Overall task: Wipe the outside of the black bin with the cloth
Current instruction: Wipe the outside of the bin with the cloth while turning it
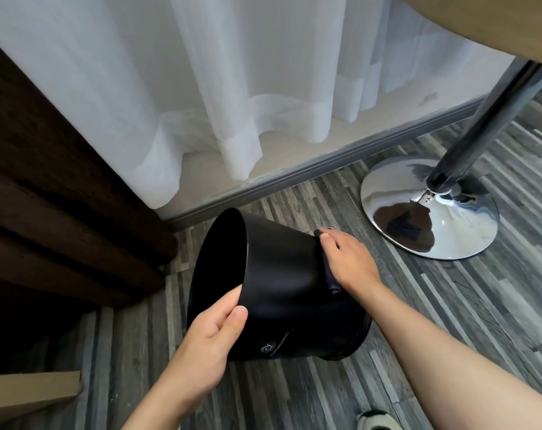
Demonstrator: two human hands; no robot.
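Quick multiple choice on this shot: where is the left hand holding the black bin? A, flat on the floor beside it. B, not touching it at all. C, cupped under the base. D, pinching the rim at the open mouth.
D: the left hand pinches the rim of the tilted black bin at its open mouth, thumb on the outside, while the right hand presses the dark cloth to the bin's side.

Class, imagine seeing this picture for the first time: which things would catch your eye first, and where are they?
The tilted black bin at centre, gripped at its rim by the left hand while the right hand presses a dark cloth against its side. Next, the shiny chrome base at right, under the white curtain.
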